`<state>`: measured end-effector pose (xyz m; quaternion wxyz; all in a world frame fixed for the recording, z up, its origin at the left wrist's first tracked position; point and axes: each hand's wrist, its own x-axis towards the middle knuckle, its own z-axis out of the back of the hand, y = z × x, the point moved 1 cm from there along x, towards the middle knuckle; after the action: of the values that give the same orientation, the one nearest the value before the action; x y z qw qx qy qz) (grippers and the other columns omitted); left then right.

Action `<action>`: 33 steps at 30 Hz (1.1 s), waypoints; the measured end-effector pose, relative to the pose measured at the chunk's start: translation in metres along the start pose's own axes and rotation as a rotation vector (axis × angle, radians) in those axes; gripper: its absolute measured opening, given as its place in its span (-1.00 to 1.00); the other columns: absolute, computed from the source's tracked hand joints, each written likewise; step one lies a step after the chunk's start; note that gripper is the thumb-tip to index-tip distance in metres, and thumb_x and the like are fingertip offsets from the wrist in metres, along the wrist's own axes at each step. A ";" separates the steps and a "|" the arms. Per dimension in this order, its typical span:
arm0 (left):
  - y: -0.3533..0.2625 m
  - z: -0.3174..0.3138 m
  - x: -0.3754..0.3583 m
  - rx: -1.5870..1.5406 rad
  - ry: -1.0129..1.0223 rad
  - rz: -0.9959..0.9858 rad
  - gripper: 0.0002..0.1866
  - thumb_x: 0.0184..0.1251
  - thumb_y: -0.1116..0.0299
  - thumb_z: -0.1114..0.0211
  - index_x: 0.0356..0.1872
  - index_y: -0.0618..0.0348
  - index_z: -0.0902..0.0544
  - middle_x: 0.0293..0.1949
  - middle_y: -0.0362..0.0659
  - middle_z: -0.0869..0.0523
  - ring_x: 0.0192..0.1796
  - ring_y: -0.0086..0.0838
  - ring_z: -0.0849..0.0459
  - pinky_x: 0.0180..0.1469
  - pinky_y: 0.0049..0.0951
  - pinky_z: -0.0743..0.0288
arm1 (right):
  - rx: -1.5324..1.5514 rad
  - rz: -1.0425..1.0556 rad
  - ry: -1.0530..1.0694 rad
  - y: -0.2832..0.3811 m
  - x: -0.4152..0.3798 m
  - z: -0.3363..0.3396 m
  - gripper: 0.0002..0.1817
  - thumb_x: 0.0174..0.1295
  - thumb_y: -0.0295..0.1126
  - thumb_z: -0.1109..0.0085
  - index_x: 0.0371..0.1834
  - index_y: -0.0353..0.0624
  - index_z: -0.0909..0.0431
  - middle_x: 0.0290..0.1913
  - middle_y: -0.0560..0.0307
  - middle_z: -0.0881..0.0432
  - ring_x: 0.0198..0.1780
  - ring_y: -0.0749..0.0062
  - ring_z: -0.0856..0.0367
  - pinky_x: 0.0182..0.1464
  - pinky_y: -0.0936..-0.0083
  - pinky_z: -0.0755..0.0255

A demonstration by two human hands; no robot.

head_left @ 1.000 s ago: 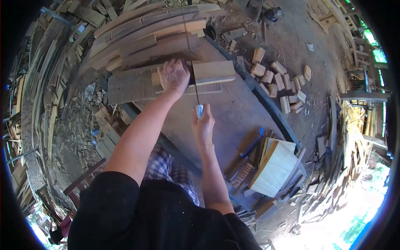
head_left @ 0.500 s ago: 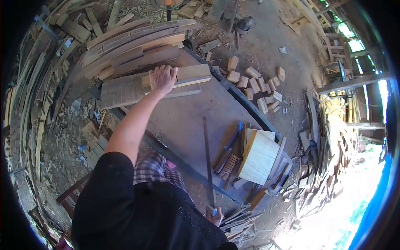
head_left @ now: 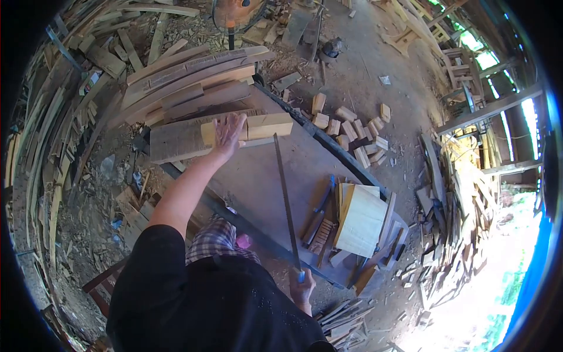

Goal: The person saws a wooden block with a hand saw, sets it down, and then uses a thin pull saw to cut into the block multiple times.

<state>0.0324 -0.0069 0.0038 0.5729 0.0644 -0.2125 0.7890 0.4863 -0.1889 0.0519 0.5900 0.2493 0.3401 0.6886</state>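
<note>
A pale wooden block (head_left: pixel 270 125) lies on a wider grey-brown board (head_left: pixel 176 141) at the table's far left part. My left hand (head_left: pixel 229 134) holds the block from above, its fingers over the top. A dark line crosses the block just right of that hand. My right hand (head_left: pixel 302 286) is closed round the handle of a long, narrow saw (head_left: pixel 285 199), near the table's front edge. The blade points away from me, its tip close to the block's near side. Whether the tip touches the block I cannot tell.
Long curved boards (head_left: pixel 193 73) are stacked behind the block. A pale panel (head_left: pixel 362 220) and tools lie on the table (head_left: pixel 252 182) at right. Cut blocks (head_left: pixel 349 129) are scattered on the floor beyond. A fan (head_left: pixel 231 14) stands at the top.
My right hand and the saw have moved forward, bringing the tip near the block. My left hand has shifted its hold, with its fingers now more spread. The view has shifted slightly.
</note>
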 end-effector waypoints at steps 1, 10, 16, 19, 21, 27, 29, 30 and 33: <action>0.000 0.005 -0.001 0.025 0.001 0.038 0.03 -0.36 0.23 -0.69 0.30 -0.04 -0.32 0.15 -0.05 -0.43 0.18 -0.11 -0.43 0.15 0.09 -0.23 | -0.013 0.015 0.007 0.001 0.002 -0.001 -0.83 0.17 -0.37 -0.34 -0.32 -0.18 -0.55 -0.60 0.01 -0.52 -0.59 0.31 -0.53 -0.47 0.37 -0.39; 0.015 0.020 -0.005 0.095 0.186 0.146 -0.21 -0.13 0.05 -0.60 0.18 0.08 -0.48 0.09 -0.05 -0.52 0.20 -0.14 -0.45 0.20 -0.01 -0.20 | 0.066 -0.009 0.041 0.004 0.017 -0.032 -0.78 0.18 -0.31 -0.39 -0.29 -0.19 -0.56 -0.62 -0.02 -0.52 -0.58 0.28 -0.54 -0.43 0.38 -0.43; 0.006 0.031 -0.001 -0.017 0.252 0.209 -0.25 -0.07 0.01 -0.56 0.16 0.10 -0.51 0.14 -0.06 -0.52 0.29 -0.10 -0.42 0.28 0.00 -0.18 | 0.135 -0.033 0.074 0.054 0.057 -0.056 -0.75 0.21 -0.33 -0.35 -0.39 -0.21 -0.45 -0.57 -0.08 -0.54 -0.56 0.24 -0.56 -0.44 0.34 -0.41; 0.005 0.044 0.002 -0.059 0.314 0.243 -0.24 -0.03 -0.02 -0.54 0.20 0.11 -0.49 0.14 -0.04 -0.53 0.32 -0.08 -0.41 0.31 0.06 -0.17 | 0.163 0.045 0.076 0.079 0.079 -0.071 -0.76 0.24 -0.34 -0.31 -0.35 -0.21 -0.44 -0.55 -0.10 -0.53 -0.54 0.21 -0.57 -0.42 0.34 -0.42; 0.010 0.050 0.006 -0.051 0.348 0.238 -0.22 0.00 -0.04 -0.52 0.23 0.11 -0.46 0.13 -0.03 -0.54 0.33 -0.07 -0.41 0.32 0.11 -0.17 | 0.227 0.020 0.134 0.081 0.091 -0.085 -0.77 0.27 -0.32 -0.25 -0.34 -0.22 -0.43 -0.63 0.04 -0.50 -0.60 0.41 -0.49 -0.48 0.39 -0.40; 0.017 0.023 -0.006 0.041 0.254 0.145 -0.25 -0.04 0.06 -0.53 0.21 0.10 -0.47 0.15 -0.04 -0.53 0.28 -0.14 -0.44 0.28 0.01 -0.15 | 0.206 0.084 0.165 0.100 0.104 -0.102 -0.77 0.28 -0.34 -0.27 -0.29 -0.21 -0.42 -0.54 -0.11 -0.51 -0.52 0.12 -0.56 -0.40 0.31 -0.43; 0.016 0.027 -0.005 -0.035 0.269 0.164 -0.33 -0.04 0.14 -0.53 0.15 0.08 -0.50 0.10 -0.09 -0.56 0.23 -0.17 -0.47 0.24 -0.05 -0.18 | 0.194 0.099 0.165 0.106 0.106 -0.102 -0.77 0.28 -0.34 -0.28 -0.29 -0.21 -0.41 -0.54 -0.11 -0.51 -0.53 0.11 -0.55 -0.40 0.31 -0.43; 0.015 0.025 -0.008 -0.035 0.269 0.163 -0.33 -0.04 0.14 -0.53 0.15 0.08 -0.50 0.10 -0.09 -0.56 0.23 -0.17 -0.47 0.24 -0.05 -0.18 | 0.184 0.118 0.164 0.110 0.107 -0.102 -0.76 0.28 -0.34 -0.28 -0.30 -0.21 -0.40 -0.54 -0.11 -0.50 -0.53 0.10 -0.54 -0.41 0.31 -0.42; 0.006 0.024 -0.021 -0.001 0.066 0.133 -0.40 -0.07 0.22 -0.55 0.07 0.04 -0.54 0.01 -0.16 -0.59 0.14 -0.21 -0.49 0.17 -0.11 -0.20 | 0.226 0.051 0.196 0.101 0.108 -0.108 -0.76 0.28 -0.34 -0.28 -0.31 -0.20 -0.40 -0.55 -0.09 -0.49 -0.54 0.10 -0.53 -0.41 0.32 -0.42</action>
<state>0.0303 -0.0370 0.0167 0.5258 0.0238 -0.1979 0.8270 0.3216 -0.1091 0.0529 0.5045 0.2543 0.4650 0.6816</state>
